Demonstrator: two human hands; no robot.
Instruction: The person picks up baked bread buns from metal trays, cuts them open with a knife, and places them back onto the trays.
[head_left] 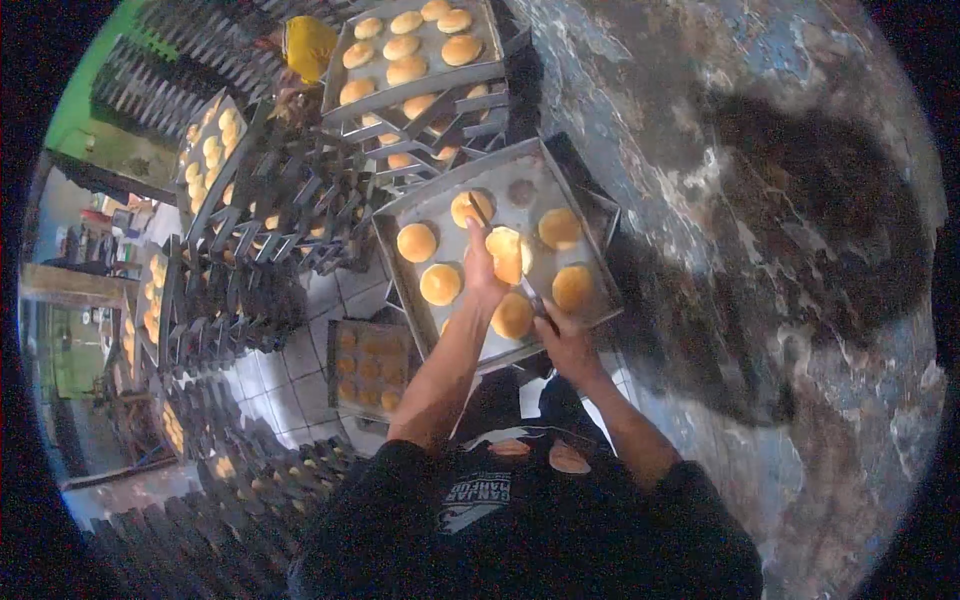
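My left hand (484, 268) is closed around a golden round bun (508, 256) above the middle of a metal baking tray (408, 303). A pale edge shows on the bun's right side, like a cut face. My right hand (568, 350), lower right, grips a long thin knife (532, 292). Its blade runs up and left towards the held bun, and what looks like its dark tip shows beyond my left thumb. Several more buns, such as one bun (416, 243) at the left, lie on the tray around my hands.
Behind stands a stack of trays (420, 88) with buns. Another tray of buns (368, 368) sits lower left near the tiled floor (268, 378). Stacked racks (300, 190) fill the left side. A stained wall-like surface (690, 220) borders the right. A yellow object (310, 48) is at the top.
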